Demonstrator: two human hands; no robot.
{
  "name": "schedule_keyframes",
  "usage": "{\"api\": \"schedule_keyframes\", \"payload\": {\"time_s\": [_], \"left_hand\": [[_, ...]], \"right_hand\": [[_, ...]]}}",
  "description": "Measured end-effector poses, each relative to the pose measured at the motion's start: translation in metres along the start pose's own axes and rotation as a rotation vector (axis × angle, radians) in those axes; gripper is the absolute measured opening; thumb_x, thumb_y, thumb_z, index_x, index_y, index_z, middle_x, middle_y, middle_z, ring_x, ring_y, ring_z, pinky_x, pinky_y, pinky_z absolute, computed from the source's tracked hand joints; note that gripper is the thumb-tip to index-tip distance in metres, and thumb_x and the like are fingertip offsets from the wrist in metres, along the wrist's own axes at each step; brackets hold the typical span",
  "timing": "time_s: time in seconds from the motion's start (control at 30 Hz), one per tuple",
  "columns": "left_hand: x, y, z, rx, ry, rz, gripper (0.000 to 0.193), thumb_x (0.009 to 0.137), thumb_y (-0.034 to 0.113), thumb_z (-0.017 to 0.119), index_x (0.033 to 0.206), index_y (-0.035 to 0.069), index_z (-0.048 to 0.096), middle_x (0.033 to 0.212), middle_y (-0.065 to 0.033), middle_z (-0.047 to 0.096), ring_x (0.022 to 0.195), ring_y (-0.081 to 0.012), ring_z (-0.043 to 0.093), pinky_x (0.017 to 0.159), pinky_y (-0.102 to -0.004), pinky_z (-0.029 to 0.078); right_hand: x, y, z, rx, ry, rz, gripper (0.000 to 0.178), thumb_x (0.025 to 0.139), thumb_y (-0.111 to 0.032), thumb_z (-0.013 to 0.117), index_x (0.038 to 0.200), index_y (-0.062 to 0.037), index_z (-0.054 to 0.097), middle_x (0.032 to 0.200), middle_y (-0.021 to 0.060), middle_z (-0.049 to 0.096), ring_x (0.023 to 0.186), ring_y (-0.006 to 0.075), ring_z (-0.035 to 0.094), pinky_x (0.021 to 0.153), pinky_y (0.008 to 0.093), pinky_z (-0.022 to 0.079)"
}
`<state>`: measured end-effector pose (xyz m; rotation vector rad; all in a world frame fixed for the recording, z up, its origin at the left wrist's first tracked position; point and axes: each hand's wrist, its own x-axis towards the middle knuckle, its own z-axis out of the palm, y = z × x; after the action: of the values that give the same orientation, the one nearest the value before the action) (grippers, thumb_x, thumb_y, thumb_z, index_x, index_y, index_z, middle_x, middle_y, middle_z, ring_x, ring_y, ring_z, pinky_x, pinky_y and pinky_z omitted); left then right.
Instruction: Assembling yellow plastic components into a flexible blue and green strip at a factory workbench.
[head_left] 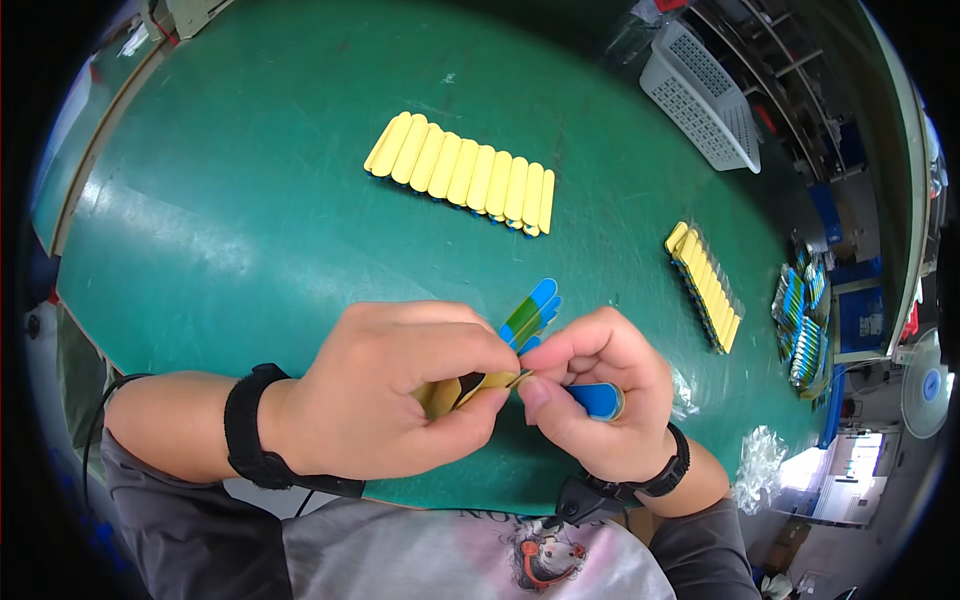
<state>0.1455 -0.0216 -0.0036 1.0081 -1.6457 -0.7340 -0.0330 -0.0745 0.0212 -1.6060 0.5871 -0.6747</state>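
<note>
Near the table's front edge, my left hand [400,385] is closed on several flat round-ended strips [532,312]. Their blue and green ends fan out beyond the fingertips, and yellow faces show under the palm. Close against it, my right hand [625,395] is closed on a small stack of similar strips [600,401], blue side up with yellowish edges. Both thumbs and forefingers almost meet over the strips, hiding where they are pinched. Farther out, a long overlapping row of yellow strips [460,173] lies on the green table [250,200].
To the right lies another row of yellow strips [705,287], seemingly in clear wrap. Wrapped blue-green bundles [803,320] are piled at the right edge. A white perforated basket [700,95] sits at the far right. Crumpled clear plastic [760,470] is at the near right.
</note>
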Motion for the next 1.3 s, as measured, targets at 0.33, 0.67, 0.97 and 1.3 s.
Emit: {"api": "schedule_keyframes", "payload": {"time_s": [0.33,0.67,0.97,1.3], "left_hand": [[-0.001,0.003,0.001,0.052,-0.029,-0.01,0.016,0.061,-0.002,0.067,0.075,0.004,0.06,0.065,-0.0053,0.058,0.053,-0.0141,0.054,0.044,-0.0243,0.04],[-0.002,0.001,0.001,0.047,-0.045,0.018,0.018,0.06,-0.003,0.067,0.076,0.004,0.061,0.067,-0.0056,0.058,0.053,-0.0156,0.054,0.044,-0.0251,0.041],[-0.005,0.0,0.004,0.089,-0.066,0.082,0.021,0.06,-0.005,0.066,0.078,0.004,0.061,0.069,-0.0075,0.06,0.055,-0.0182,0.057,0.047,-0.026,0.044],[-0.004,-0.001,0.005,0.018,-0.11,0.029,0.02,0.061,-0.005,0.066,0.08,0.003,0.062,0.072,-0.008,0.061,0.059,-0.0183,0.059,0.049,-0.0256,0.046]], "right_hand": [[-0.002,0.009,-0.003,0.154,-0.028,0.044,0.018,0.077,0.009,0.059,0.092,0.0005,0.052,0.08,0.0031,0.057,0.065,0.0041,0.052,0.055,0.0187,0.04],[0.0,0.01,-0.007,0.167,-0.094,0.02,0.016,0.078,0.008,0.06,0.09,0.0002,0.052,0.079,0.004,0.056,0.065,0.0046,0.051,0.053,0.0192,0.039],[-0.002,0.012,-0.004,0.228,-0.082,0.044,0.017,0.072,0.013,0.055,0.079,-0.0006,0.047,0.07,0.0033,0.053,0.061,0.0057,0.046,0.052,0.0203,0.034],[-0.003,0.015,-0.008,0.244,-0.087,0.065,0.016,0.071,0.013,0.053,0.076,-0.0015,0.048,0.067,0.0012,0.051,0.061,0.0052,0.044,0.052,0.0209,0.034]]}}
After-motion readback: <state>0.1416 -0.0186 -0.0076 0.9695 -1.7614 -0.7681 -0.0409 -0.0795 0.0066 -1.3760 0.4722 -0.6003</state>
